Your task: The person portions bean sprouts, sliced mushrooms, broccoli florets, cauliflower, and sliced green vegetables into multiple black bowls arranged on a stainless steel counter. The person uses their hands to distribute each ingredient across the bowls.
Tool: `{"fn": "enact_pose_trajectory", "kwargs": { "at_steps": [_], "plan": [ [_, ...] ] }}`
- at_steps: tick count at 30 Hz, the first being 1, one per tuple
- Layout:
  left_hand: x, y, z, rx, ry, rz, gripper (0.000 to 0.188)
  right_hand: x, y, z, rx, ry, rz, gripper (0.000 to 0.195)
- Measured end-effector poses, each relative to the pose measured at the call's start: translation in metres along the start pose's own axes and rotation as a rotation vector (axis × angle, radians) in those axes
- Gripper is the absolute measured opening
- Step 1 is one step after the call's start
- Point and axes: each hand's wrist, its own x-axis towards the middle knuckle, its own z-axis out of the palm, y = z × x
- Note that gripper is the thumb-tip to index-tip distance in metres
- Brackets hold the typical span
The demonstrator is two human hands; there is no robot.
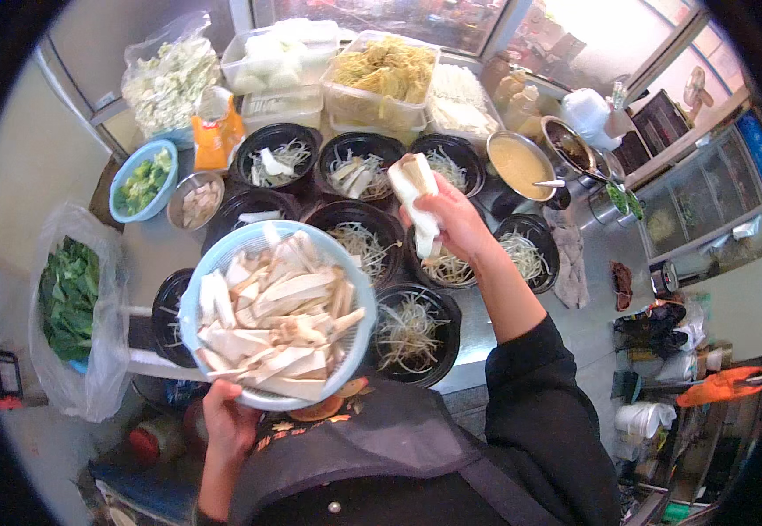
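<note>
My left hand (pixel 231 415) grips the near rim of a light blue plastic colander (pixel 188 309) heaped with sliced king oyster mushrooms (pixel 282 315). Several pale mushroom slices (pixel 413 197) are pinched in my right hand (pixel 453 220), raised over the black bowls. Beneath that hand, a black bowl (pixel 413 268) with bean sprouts is partly covered. Two back bowls, a left one (pixel 249 177) and a middle one (pixel 328 187), hold white slices on top of their sprouts. Close to my apron, a front bowl (pixel 450 358) shows only sprouts. The colander hides part of the bowls at left.
Along the back stand a bag of cauliflower (pixel 174 85), a tub of yellow tofu-skin strips (pixel 381 69) and a pan of tan sauce (pixel 519 164) with a spoon. Broccoli fills a blue basket (pixel 118 204). At left hangs a bag of leafy greens (pixel 68 302). A cloth (pixel 570 263) lies right.
</note>
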Motion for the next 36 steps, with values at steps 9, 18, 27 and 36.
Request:
{"fn": "enact_pose_trajectory", "kwargs": {
  "at_steps": [9,18,27,36],
  "plan": [
    [0.007,-0.006,-0.018,-0.013,-0.061,0.064,0.065,0.05,0.008,-0.144,0.155,0.282,-0.012,0.021],
    [0.006,-0.005,-0.005,-0.037,0.02,0.057,0.072,0.079,0.023,-0.184,0.252,0.287,-0.085,0.023],
    [0.009,-0.008,0.001,-0.018,0.033,0.044,0.072,0.09,0.031,-0.185,-0.05,0.563,0.036,0.039],
    [0.009,-0.01,0.003,-0.002,0.073,0.071,0.072,0.098,0.031,-0.188,-0.289,0.662,-0.017,0.039]
  ]
}}
